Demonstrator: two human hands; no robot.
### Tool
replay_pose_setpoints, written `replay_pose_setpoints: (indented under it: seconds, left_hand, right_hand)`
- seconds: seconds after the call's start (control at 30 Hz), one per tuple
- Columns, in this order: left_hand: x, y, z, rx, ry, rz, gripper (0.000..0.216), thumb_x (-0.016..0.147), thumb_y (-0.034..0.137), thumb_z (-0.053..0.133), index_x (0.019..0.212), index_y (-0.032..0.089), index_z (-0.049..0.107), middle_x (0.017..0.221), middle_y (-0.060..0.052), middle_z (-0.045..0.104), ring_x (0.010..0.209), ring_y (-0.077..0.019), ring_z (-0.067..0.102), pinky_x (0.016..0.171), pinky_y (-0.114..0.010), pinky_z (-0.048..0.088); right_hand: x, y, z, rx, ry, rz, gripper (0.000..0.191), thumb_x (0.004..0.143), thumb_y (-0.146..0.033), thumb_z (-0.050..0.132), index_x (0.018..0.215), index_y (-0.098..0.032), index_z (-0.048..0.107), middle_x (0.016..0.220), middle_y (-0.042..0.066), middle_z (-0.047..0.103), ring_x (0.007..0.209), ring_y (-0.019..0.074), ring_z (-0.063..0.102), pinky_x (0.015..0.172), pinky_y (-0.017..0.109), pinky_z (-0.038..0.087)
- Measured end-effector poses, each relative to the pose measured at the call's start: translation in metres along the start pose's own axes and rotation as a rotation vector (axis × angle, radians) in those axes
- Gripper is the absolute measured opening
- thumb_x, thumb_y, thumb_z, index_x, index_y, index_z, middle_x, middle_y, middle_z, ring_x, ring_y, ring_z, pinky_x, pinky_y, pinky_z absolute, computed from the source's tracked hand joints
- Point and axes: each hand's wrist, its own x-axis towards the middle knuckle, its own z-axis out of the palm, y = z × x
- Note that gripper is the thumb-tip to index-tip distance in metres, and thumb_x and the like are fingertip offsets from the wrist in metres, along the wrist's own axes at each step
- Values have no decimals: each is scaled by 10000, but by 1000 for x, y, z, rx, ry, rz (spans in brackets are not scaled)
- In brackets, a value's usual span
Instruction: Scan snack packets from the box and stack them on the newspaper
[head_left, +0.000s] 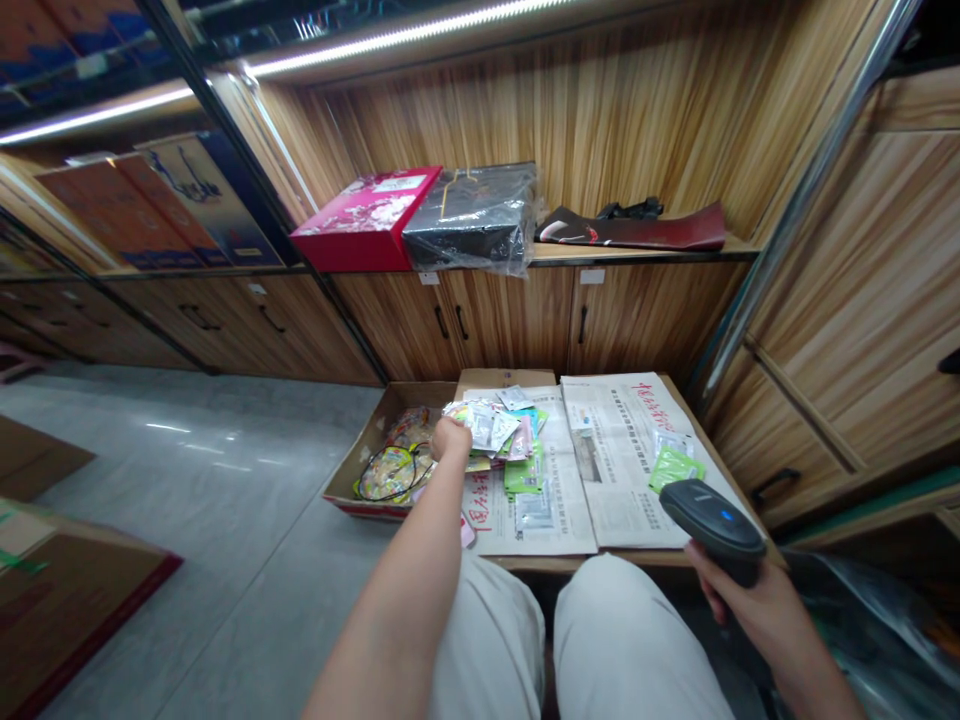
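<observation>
The left hand [451, 438] is right in it, fingers curled nearly closed at the edge of the packet pile [519, 440]; whether they grip a packet, I can't tell. Well to its right, the right hand [750, 598] is wrapped firmly round one black scanner [712, 525]. Under the pile, two newspaper spreads [566, 465] side by side, and just beyond the scanner, two packets on the paper, one green [677, 468], one silver [673, 442]. The pile overlaps too much to count. Just left of the left hand, one open carton [346, 480], bagged colourful contents [394, 475] inside, a black cord looped on top. Farther left, grey floor [255, 460] and one big brown box [82, 610]. Beyond both hands, wooden cabinets [517, 310], and on the lit shelf above them two boxes, one red [367, 220], one black in clear wrap [472, 215].
</observation>
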Motion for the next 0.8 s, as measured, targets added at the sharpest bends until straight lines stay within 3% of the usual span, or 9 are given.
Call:
replay_pose_setpoints:
  seconds: [0.17, 0.37, 0.5, 0.63, 0.8]
  left_hand:
    - [-15, 3, -10, 233, -25, 82, 177, 744, 243, 710, 916, 219, 743, 1131, -142, 714, 1161, -349, 596, 897, -420, 470]
    - [-22, 1, -10, 381, 0, 217, 177, 795, 292, 685, 950, 238, 752, 1141, -116, 690, 1159, -313, 559, 921, -390, 438]
    - [-31, 13, -5, 424, 47, 371, 199, 839, 290, 649, 1003, 227, 741, 1164, -119, 652, 1161, -304, 525, 938, -385, 407]
    - [-55, 42, 9, 388, 33, 611, 203, 867, 271, 627, 1038, 219, 722, 1137, -115, 632, 1147, -286, 500, 946, -383, 386]
    - [-109, 80, 52, 296, -185, 899, 178, 887, 227, 605, 1034, 205, 701, 1066, -92, 643, 1096, -247, 528, 969, -360, 389]
  right_hand:
    - [-4, -3, 0, 18, 5, -67, 410, 670, -566, 757, 590, -204, 583, 430, -8, 539, 366, 144, 477, 379, 265, 381]
    - [0, 1, -1, 22, -3, -75, 406, 676, -554, 753, 576, -209, 563, 431, -16, 530, 350, 136, 469, 370, 261, 373]
    - [6, 9, -2, 35, 3, -57, 435, 638, -574, 763, 521, -217, 544, 396, -17, 505, 335, 144, 470, 351, 269, 378]
    - [10, 17, -4, 86, 49, -20, 421, 630, -576, 771, 589, -192, 604, 419, -20, 531, 343, 142, 476, 352, 266, 386]
    - [16, 29, -13, 160, 140, -3, 424, 576, -543, 821, 672, -176, 632, 433, -29, 546, 339, 143, 482, 334, 262, 385]
